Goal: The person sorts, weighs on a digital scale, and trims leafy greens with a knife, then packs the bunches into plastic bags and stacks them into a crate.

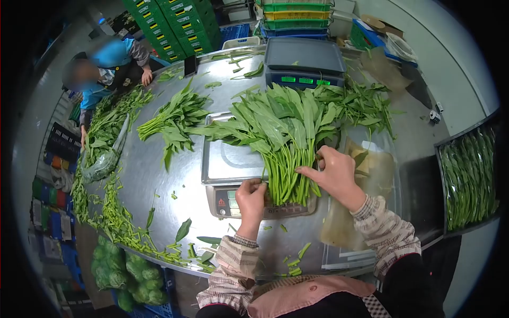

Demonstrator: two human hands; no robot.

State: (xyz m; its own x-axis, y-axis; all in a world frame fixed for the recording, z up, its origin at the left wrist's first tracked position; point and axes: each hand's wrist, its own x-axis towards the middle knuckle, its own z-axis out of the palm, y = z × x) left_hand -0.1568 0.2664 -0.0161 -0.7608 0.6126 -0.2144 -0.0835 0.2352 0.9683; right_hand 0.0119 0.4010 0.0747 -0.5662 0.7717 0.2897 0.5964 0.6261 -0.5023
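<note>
A large bunch of long-stemmed leafy greens (289, 175), resembling water spinach, lies across a scale with a metal pan (228, 159). Its cut stem ends point toward me and its leaves fan away. My left hand (251, 199) is closed at the left edge of the stems, fingertips pinched against them. On the opposite side, my right hand (339, 174) has its thumb across the stems and its fingers curled at their edge. Part of the scale's display is hidden under the stem ends. A smaller bunch of greens (175, 119) lies left of the scale.
Behind the bunch stands a second scale (305, 55) with lit green digits. Cut stems (119, 212) litter the table's left edge. A co-worker (106, 69) reaches over greens at the far left. Packed greens (469, 177) stand at right; green crates (175, 26) are stacked behind.
</note>
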